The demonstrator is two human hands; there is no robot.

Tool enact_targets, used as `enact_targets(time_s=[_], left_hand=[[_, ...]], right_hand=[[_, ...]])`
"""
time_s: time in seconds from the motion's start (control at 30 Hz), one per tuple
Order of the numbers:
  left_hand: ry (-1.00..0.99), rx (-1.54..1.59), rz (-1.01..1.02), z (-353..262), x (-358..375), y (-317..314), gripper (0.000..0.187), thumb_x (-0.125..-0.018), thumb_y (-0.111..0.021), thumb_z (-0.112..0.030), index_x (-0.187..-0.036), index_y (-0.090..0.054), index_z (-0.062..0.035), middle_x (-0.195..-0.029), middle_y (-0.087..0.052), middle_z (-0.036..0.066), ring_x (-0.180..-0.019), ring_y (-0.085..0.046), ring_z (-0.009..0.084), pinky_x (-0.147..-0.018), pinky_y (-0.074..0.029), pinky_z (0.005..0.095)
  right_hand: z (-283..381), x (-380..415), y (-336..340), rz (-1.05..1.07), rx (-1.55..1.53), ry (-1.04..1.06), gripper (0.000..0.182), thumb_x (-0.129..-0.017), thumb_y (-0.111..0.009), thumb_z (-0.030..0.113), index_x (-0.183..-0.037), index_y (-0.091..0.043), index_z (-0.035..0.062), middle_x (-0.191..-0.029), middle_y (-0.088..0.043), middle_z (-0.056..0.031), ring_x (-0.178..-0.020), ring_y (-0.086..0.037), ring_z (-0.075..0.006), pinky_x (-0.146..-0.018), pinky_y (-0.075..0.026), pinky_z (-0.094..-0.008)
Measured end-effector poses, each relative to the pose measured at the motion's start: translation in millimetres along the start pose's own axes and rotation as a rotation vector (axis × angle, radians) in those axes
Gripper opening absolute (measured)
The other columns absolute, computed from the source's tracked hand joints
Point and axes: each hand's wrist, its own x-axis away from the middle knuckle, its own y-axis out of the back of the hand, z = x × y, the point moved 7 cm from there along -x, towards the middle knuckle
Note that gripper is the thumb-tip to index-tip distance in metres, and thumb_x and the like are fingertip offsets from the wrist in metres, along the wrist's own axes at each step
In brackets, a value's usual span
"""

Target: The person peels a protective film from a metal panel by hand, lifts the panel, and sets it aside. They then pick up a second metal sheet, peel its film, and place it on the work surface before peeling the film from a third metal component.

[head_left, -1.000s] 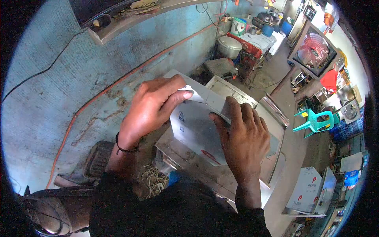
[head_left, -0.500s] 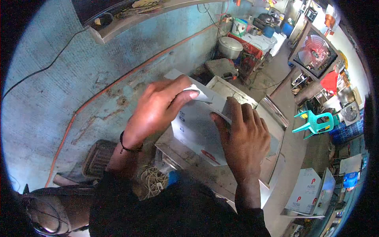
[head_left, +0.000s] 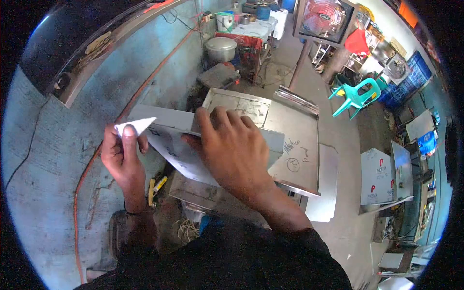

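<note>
A folded sheet-metal piece stands tilted in front of me, with printed white protective film on its near face. My left hand is closed at the piece's left end, thumb and fingers pinching a lifted, pointed flap of the film. My right hand grips the piece's top edge, thumb on the near face and fingers over the top. The piece's far side is mostly hidden behind my right hand. Beneath it is a worn metal work surface.
Behind the piece lies a metal panel with handwriting. A blue wall with an orange hose runs along my left. Further off are a green plastic chair, a fan and a lidded pot. Printed sheets lean at right.
My left hand has moved left and lower, drawing a film corner away from the piece. The right hand has shifted left along the top edge. The camera view has turned right.
</note>
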Motion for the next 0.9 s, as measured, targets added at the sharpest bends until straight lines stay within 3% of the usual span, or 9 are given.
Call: enact_targets(time_s=[0.1, 0.23, 0.4, 0.57, 0.67, 0.73, 0.77, 0.83, 0.9], left_hand=[[-0.067, 0.086, -0.192, 1.8, -4.9, 11.3, 0.021, -0.104, -0.048, -0.02, -0.097, -0.056, -0.0012, -0.075, -0.058, 0.005, -0.064, -0.051, 0.0112, -0.058, -0.041, 0.0264], [-0.086, 0.096, -0.343, -5.7, -11.1, 32.4, 0.023, -0.104, -0.049, -0.021, -0.104, -0.057, 0.0006, -0.088, -0.067, 0.012, -0.073, -0.061, 0.017, -0.067, -0.049, 0.0309], [-0.068, 0.083, -0.399, 12.6, -7.3, 50.9, 0.02, -0.103, -0.052, -0.018, -0.1, -0.058, 0.0008, -0.097, -0.069, 0.012, -0.085, -0.066, 0.0194, -0.081, -0.052, 0.0343], [0.001, -0.007, -0.426, 25.3, 1.7, 57.3, 0.021, -0.102, -0.054, -0.019, -0.095, -0.059, 0.0002, -0.09, -0.067, 0.006, -0.08, -0.062, 0.0126, -0.077, -0.048, 0.0283], [-0.005, 0.017, -0.417, 27.4, 4.0, 64.5, 0.019, -0.1, -0.059, -0.017, -0.092, -0.057, -0.0002, -0.082, -0.066, 0.005, -0.07, -0.06, 0.0095, -0.066, -0.049, 0.0276], [0.012, -0.38, -0.3, 22.1, 2.3, 69.2, 0.019, -0.097, -0.064, -0.018, -0.09, -0.058, -0.0008, -0.072, -0.065, 0.009, -0.059, -0.061, 0.0182, -0.057, -0.048, 0.0324], [0.015, -0.378, -0.302, 17.1, 1.2, 71.1, 0.019, -0.097, -0.064, -0.018, -0.09, -0.058, -0.0008, -0.072, -0.065, 0.009, -0.059, -0.061, 0.0182, -0.057, -0.048, 0.0324], [-0.106, -0.696, -0.232, -4.6, -3.7, 65.4, 0.019, -0.092, -0.068, -0.019, -0.089, -0.06, -0.0026, -0.068, -0.062, 0.015, -0.061, -0.062, 0.0316, -0.056, -0.047, 0.039], [-0.124, -0.716, -0.174, -6.1, -8.3, 64.0, 0.018, -0.091, -0.069, -0.019, -0.089, -0.06, -0.0037, -0.07, -0.063, 0.016, -0.063, -0.062, 0.0357, -0.057, -0.047, 0.0422]], right_hand=[[2.4, 4.0, 2.0, -0.022, -0.039, 0.041, 0.045, -0.086, -0.065, 0.042, -0.112, -0.058, 0.0063, -0.094, -0.062, -0.012, -0.091, -0.064, -0.0292, -0.079, -0.051, -0.0405], [0.6, 3.0, 6.6, 0.015, 0.027, -0.008, 0.047, -0.087, -0.064, 0.044, -0.114, -0.061, 0.0059, -0.095, -0.063, -0.0127, -0.091, -0.065, -0.0295, -0.078, -0.052, -0.0414], [9.4, 1.5, 9.1, 0.034, 0.036, -0.04, 0.045, -0.086, -0.067, 0.042, -0.116, -0.061, 0.0089, -0.097, -0.064, -0.0114, -0.092, -0.065, -0.0306, -0.078, -0.051, -0.0425], [16.1, -0.8, 11.6, 0.037, 0.045, -0.045, 0.045, -0.084, -0.07, 0.041, -0.117, -0.062, 0.0104, -0.1, -0.065, -0.0114, -0.093, -0.065, -0.0318, -0.079, -0.05, -0.0438], [15.4, -1.4, 9.7, 0.082, 0.084, -0.065, 0.046, -0.086, -0.069, 0.04, -0.119, -0.06, 0.0095, -0.099, -0.063, -0.0106, -0.091, -0.064, -0.0293, -0.078, -0.049, -0.0422], [14.2, -1.6, 7.1, 0.094, 0.088, -0.079, 0.046, -0.086, -0.069, 0.04, -0.12, -0.06, 0.0098, -0.098, -0.063, -0.0107, -0.092, -0.063, -0.0292, -0.079, -0.049, -0.0424], [15.0, -1.8, 6.6, 0.097, 0.09, -0.078, 0.046, -0.086, -0.069, 0.04, -0.12, -0.06, 0.0098, -0.098, -0.063, -0.0107, -0.092, -0.063, -0.0292, -0.079, -0.049, -0.0424], [14.4, -2.3, 8.6, 0.058, 0.073, -0.1, 0.044, -0.082, -0.074, 0.038, -0.116, -0.063, 0.0121, -0.099, -0.065, -0.0085, -0.092, -0.065, -0.0304, -0.079, -0.05, -0.0427], [15.0, -2.5, 8.2, 0.063, 0.073, -0.109, 0.044, -0.082, -0.074, 0.038, -0.116, -0.063, 0.0123, -0.1, -0.065, -0.0083, -0.092, -0.065, -0.0303, -0.079, -0.05, -0.0427]])
